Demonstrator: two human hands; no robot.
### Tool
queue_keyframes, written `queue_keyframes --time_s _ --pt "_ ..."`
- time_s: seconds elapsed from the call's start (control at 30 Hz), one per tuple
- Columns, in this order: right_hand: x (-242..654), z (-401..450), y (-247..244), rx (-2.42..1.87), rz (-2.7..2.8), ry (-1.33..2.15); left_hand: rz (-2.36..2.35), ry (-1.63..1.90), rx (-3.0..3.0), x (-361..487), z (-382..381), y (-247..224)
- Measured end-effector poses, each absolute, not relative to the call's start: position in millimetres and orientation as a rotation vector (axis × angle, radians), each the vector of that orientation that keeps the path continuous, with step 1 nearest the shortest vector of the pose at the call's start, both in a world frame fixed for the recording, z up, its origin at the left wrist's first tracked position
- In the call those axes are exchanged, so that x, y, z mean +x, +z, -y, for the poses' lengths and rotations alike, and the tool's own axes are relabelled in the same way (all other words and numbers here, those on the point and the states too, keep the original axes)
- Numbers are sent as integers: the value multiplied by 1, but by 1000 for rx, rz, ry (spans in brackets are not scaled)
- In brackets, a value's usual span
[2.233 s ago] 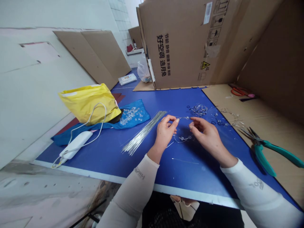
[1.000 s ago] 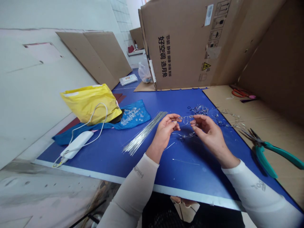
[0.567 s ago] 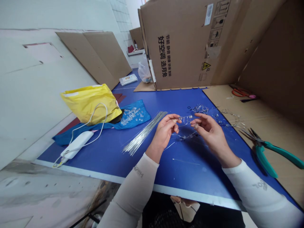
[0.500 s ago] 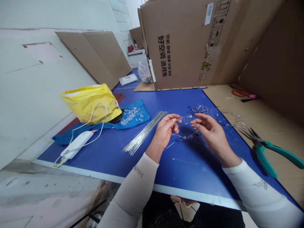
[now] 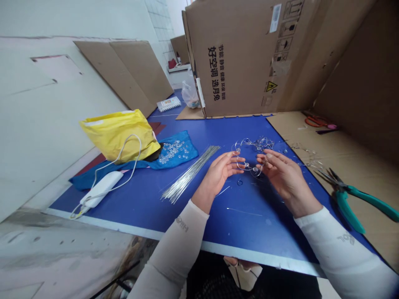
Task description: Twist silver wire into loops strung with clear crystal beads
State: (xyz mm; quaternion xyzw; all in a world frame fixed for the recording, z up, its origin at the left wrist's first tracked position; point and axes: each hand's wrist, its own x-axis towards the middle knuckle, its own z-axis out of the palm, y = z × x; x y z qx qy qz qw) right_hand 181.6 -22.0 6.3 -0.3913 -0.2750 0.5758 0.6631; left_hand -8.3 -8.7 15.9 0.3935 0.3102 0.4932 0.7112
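The beaded wire loop (image 5: pixel 247 165) is held up between the two hands, over the right half of the blue bench (image 5: pixel 243 228), away from its near edge. The right hand (image 5: pixel 288 178) pinches the right side of the loop between thumb and fingertips. The left hand (image 5: pixel 218 171) is at the opposite side, its thumb along the index finger and its other fingers loosely extended; the loop's lower left curve passes by these fingertips, but whether they grip it cannot be told. Clear beads on the loop show in the gap between the hands.

A wire tangle (image 5: pixel 266 143) lies just beyond the right fingertips, and a small dark ring (image 5: pixel 240 182) lies below the loop. Left of the left hand, a bundle of straight wires (image 5: pixel 190 174) lies slantwise; farther left, loose clear beads (image 5: pixel 172 152) rest on a blue cloth (image 5: pixel 191 151). Green-handled pliers (image 5: pixel 344 199) lie open towards the bench's right edge.
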Motion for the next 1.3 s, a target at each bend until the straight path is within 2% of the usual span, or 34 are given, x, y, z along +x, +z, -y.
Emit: queue_keyframes --time_s 0.43,0.97,1.1,1.2,1.3 --pt "183 26 9 -923 727 1412 -699 1076 961 -11 9 14" --pt "181 26 6 -874 919 1334 -837 1169 1014 -8 8 14" --pt "181 26 8 -859 937 1278 -1116 1296 1212 -3 7 7" --pt "181 25 9 -849 920 1249 -1300 1533 1501 -2 10 6" --pt "180 26 9 -837 903 1235 -1263 1591 1947 -2 18 11"
